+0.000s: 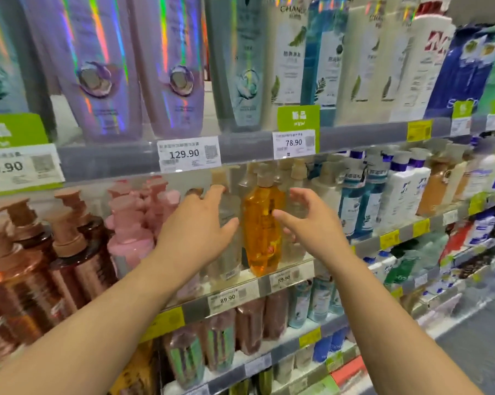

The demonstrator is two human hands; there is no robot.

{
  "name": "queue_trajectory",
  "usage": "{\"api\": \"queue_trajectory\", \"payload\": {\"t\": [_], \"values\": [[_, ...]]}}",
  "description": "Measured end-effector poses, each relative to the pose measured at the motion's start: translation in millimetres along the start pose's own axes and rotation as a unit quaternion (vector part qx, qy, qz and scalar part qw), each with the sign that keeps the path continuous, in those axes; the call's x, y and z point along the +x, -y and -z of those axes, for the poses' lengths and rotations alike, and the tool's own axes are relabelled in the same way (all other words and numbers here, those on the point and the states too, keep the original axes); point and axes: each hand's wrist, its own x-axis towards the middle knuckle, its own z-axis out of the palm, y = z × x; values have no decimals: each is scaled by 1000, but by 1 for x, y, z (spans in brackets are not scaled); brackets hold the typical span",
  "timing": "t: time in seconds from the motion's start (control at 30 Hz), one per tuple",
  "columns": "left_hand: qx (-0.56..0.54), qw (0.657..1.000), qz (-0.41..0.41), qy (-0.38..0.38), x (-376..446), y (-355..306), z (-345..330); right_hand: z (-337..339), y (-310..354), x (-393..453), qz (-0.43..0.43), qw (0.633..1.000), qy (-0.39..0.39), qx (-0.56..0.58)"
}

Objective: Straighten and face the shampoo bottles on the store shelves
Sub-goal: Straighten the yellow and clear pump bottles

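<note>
Amber translucent pump bottle (263, 229) stands upright on the middle shelf (292, 276), at the front edge, long axis vertical, pump head at its 12 o'clock just under the shelf rail above. It sits a touch ahead of its neighbours; which way its label faces I cannot read through the blur.

Clear pale pump bottle (226, 252) stands just beside it at 9 o'clock, another clear one at 3 o'clock, partly hidden.

My left hand (200, 226) is at the amber bottle's 9 o'clock, fingers straight and spread, tips reaching up toward the pump of the clear bottle, thumb pointing at the amber one. It lies over the clear bottle; contact looks likely but I cannot confirm it. Nothing gripped.

My right hand (311, 223) is at the amber bottle's 3 o'clock, fingers loosely open and lightly curved, thumb tip near or at the bottle's side. It holds nothing.

Judgement: both hands bracket the amber bottle, the right a little nearer. The grip, taken across the body from 9 and 3 o'clock, should let me turn it about its upright axis and push it back into line.

Outward: pink pump bottles (132, 223) and brown ribbed pump bottles (78, 252) toward 9 o'clock; blue-and-white bottles (363, 203) toward 3 o'clock; tall lilac holographic bottles (98, 67) on the shelf above.
</note>
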Motion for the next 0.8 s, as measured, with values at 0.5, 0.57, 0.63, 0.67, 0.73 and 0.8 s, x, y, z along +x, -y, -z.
{"api": "queue_trajectory", "payload": {"t": [0.5, 0.57, 0.63, 0.67, 0.73, 0.8], "values": [[90, 995, 42, 28, 17, -13, -21, 3, 11, 65, 104, 969, 153, -162], [92, 994, 43, 29, 18, -12, -20, 6, 8, 64, 106, 970, 166, -142], [87, 995, 36, 31, 19, -12, -19, 9, 4, 61, 107, 970, 180, -124], [77, 996, 31, 30, 18, -12, -18, 10, 2, 58, 106, 971, 186, -111], [54, 998, 19, 26, 18, -13, -17, 14, -2, 51, 100, 975, 186, -70], [25, 999, 7, 24, 18, -12, -19, 18, -3, 44, 98, 978, 179, -28]]}}
